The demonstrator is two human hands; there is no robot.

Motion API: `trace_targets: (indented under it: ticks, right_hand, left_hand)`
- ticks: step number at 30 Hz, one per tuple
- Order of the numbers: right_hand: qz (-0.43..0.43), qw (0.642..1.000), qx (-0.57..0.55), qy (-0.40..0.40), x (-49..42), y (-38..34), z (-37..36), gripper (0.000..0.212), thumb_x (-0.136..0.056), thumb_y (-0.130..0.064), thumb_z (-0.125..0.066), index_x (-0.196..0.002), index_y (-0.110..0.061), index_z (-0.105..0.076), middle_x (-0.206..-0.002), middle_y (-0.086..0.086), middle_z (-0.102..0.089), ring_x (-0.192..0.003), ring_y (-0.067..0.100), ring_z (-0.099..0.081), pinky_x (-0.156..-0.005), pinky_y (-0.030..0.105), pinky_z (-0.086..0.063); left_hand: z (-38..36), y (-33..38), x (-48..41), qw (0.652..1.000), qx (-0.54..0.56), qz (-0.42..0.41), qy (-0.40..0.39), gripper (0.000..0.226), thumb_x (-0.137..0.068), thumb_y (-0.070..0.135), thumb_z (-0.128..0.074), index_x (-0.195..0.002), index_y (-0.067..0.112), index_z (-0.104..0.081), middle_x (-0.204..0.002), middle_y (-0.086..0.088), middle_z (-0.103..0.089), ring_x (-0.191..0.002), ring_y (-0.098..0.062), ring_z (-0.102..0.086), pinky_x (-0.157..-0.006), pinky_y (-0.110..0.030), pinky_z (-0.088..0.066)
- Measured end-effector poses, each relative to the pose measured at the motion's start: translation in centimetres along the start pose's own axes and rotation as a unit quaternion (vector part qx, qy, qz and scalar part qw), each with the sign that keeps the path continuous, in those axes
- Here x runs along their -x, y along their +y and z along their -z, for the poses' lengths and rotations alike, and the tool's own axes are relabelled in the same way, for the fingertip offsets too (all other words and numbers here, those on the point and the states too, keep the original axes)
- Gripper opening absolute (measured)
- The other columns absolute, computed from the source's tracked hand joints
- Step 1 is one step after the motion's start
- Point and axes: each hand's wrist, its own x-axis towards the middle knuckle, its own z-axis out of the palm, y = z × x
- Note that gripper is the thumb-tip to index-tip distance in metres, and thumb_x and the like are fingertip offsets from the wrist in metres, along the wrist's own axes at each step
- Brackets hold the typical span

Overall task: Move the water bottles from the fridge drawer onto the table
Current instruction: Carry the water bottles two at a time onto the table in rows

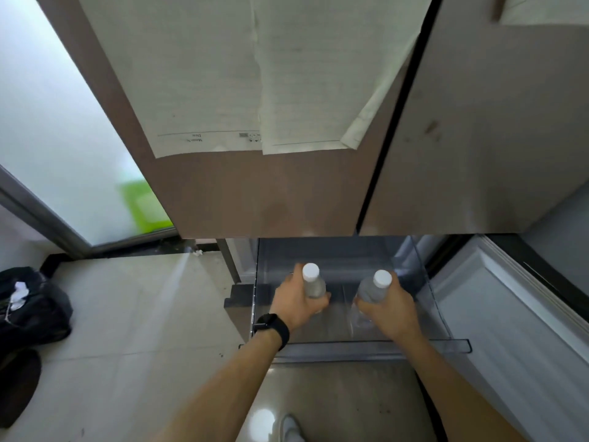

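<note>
A clear plastic fridge drawer [357,347] is pulled out below the closed upper doors. Inside it, my left hand [298,303], with a black watch on the wrist, is wrapped around a clear water bottle with a white cap [314,283]. My right hand [390,306] grips a second white-capped water bottle [374,288]. Both bottles stand upright, their caps above my fingers. Whether their bases rest on the drawer floor is hidden by my hands. No table is in view.
The brown upper fridge door [271,193] with taped paper sheets [229,74] hangs above the drawer. An open lower fridge door [510,330] stands at the right. A black bag [28,301] lies on the tiled floor at the left, by a frosted glass door [57,129].
</note>
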Motion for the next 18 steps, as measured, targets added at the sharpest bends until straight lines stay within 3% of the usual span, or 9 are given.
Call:
trace_targets:
  ticks: [2, 6, 8, 12, 14, 16, 18]
  right_hand:
    - [0.005, 0.999, -0.002, 0.035, 1.3, -0.6, 1.1, 0.055, -0.068, -0.046, -0.087, -0.106, -0.035, -0.049, -0.091, -0.014, -0.062, -0.086, 0.017, -0.063, -0.066, 0.027, -0.047]
    - [0.032, 0.996, -0.016, 0.076, 4.3, -2.4, 4.1, 0.07, -0.063, -0.058, -0.083, -0.116, -0.022, -0.056, -0.096, -0.005, -0.069, -0.087, 0.019, -0.066, -0.074, 0.035, -0.056]
    - [0.058, 0.994, -0.034, 0.085, 6.0, -3.8, 5.6, 0.066, -0.059, -0.063, -0.081, -0.11, -0.028, -0.058, -0.091, -0.012, -0.067, -0.083, 0.013, -0.066, -0.066, 0.028, -0.052]
    - [0.13, 0.987, -0.067, 0.067, 9.9, -6.8, 7.5, 0.069, -0.056, -0.067, -0.079, -0.112, -0.034, -0.057, -0.094, -0.016, -0.067, -0.085, 0.003, -0.064, -0.069, 0.026, -0.052]
    - [0.168, 0.981, -0.084, 0.053, 12.3, -8.1, 7.7, 0.068, -0.055, -0.068, -0.077, -0.112, -0.036, -0.057, -0.093, -0.02, -0.067, -0.083, -0.008, -0.062, -0.063, 0.013, -0.046]
    - [0.207, 0.974, -0.09, 0.03, 15.0, -9.1, 7.3, 0.065, -0.056, -0.069, -0.076, -0.11, -0.04, -0.055, -0.09, -0.024, -0.064, -0.083, -0.02, -0.057, -0.057, 0.003, -0.037]
    - [0.235, 0.967, -0.092, -0.003, 18.0, -9.7, 6.3, 0.068, -0.054, -0.073, -0.074, -0.111, -0.041, -0.054, -0.09, -0.025, -0.062, -0.08, -0.015, -0.058, -0.054, 0.002, -0.036]
  left_hand:
    - [1.3, 0.5, 0.6, 0.999, 0.004, -0.025, 0.022, 0.057, -0.075, 0.049, -0.08, -0.113, 0.03, -0.042, -0.108, 0.005, -0.061, -0.096, -0.017, -0.062, -0.082, -0.04, -0.056]
    - [4.6, 2.1, 3.1, 0.995, 0.002, -0.067, 0.079, 0.057, -0.072, 0.053, -0.081, -0.11, 0.033, -0.044, -0.105, 0.011, -0.061, -0.095, -0.009, -0.06, -0.079, -0.025, -0.053]
    - [6.3, 3.0, 5.2, 0.99, -0.005, -0.08, 0.116, 0.059, -0.071, 0.058, -0.079, -0.112, 0.035, -0.045, -0.104, 0.015, -0.062, -0.093, -0.005, -0.06, -0.075, -0.016, -0.049]
    - [8.8, 4.2, 11.0, 0.979, -0.014, -0.084, 0.184, 0.061, -0.071, 0.058, -0.08, -0.116, 0.027, -0.053, -0.103, 0.013, -0.065, -0.094, -0.007, -0.063, -0.077, -0.023, -0.055]
    - [9.7, 4.3, 14.8, 0.974, -0.014, -0.077, 0.212, 0.057, -0.069, 0.059, -0.081, -0.111, 0.033, -0.052, -0.098, 0.016, -0.065, -0.092, -0.002, -0.062, -0.071, -0.012, -0.05]
    - [10.4, 4.1, 18.8, 0.968, -0.019, -0.06, 0.241, 0.054, -0.066, 0.062, -0.079, -0.105, 0.038, -0.05, -0.093, 0.018, -0.065, -0.09, 0.005, -0.061, -0.068, -0.01, -0.048]
    - [10.8, 3.5, 23.1, 0.965, -0.023, -0.028, 0.259, 0.053, -0.064, 0.067, -0.075, -0.104, 0.041, -0.05, -0.092, 0.02, -0.065, -0.087, 0.007, -0.061, -0.07, -0.016, -0.051]
